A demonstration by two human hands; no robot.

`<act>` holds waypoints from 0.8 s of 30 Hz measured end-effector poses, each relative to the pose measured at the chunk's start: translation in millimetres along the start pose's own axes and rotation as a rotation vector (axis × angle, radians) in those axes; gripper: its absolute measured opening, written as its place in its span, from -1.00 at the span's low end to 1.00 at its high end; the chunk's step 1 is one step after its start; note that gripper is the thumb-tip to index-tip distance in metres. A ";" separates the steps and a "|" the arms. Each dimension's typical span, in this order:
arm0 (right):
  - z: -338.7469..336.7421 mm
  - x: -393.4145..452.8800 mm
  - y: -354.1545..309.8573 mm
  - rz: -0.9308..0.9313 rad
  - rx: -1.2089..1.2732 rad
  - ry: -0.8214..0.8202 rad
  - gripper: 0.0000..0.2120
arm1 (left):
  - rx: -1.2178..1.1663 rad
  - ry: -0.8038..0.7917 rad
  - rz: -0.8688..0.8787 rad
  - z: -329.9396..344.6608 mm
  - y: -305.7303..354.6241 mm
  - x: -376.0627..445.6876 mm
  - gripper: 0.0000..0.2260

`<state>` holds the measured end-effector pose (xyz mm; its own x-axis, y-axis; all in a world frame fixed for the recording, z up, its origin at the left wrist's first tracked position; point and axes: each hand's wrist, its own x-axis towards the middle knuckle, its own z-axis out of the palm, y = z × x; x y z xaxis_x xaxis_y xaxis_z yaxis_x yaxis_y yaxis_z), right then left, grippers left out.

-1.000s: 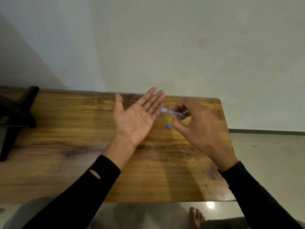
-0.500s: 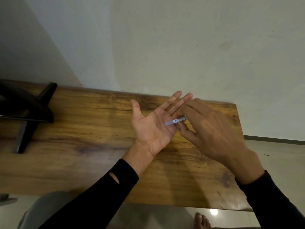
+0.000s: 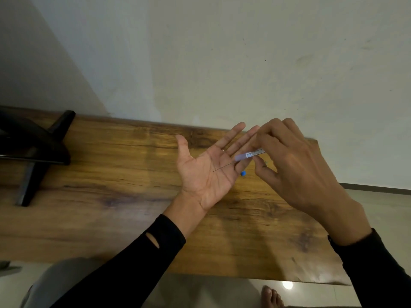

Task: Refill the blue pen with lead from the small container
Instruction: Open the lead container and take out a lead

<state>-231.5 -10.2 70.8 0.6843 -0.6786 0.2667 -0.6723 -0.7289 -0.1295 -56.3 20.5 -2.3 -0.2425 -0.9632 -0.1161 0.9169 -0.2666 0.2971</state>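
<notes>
My left hand is held flat, palm up, above the wooden table. A thin dark lead lies across the palm, its upper end at the mouth of the small clear lead container. My right hand pinches that container between thumb and fingers, tilted with its mouth down toward the palm. A small blue cap lies on the table just beyond my left hand's fingers. The blue pen is not in sight.
A black stand sits on the table at the far left. The table backs onto a pale wall. The table's right end drops off to a tiled floor, and a bare foot shows below the near edge.
My right hand has tipped the container's mouth onto my left palm, and a lead now sticks out across the palm. The view has shifted, so both hands sit further right.
</notes>
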 end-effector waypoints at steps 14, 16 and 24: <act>-4.0 -10.7 38.9 0.172 0.156 0.185 -0.88 | -0.138 -0.037 -0.029 -6.5 4.1 4.7 0.19; 2.6 -14.8 44.0 0.211 0.219 0.181 -0.88 | -0.144 -0.048 -0.021 -7.1 7.4 5.1 0.19; 51.1 -38.8 45.6 0.236 0.170 -0.113 -0.84 | -0.144 -0.068 -0.023 -3.2 10.8 4.8 0.20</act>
<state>-274.3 -21.7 5.7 0.5481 -0.8299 0.1037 -0.7663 -0.5480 -0.3353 -46.5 13.1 -2.7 -0.2804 -0.9583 -0.0556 0.9457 -0.2857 0.1552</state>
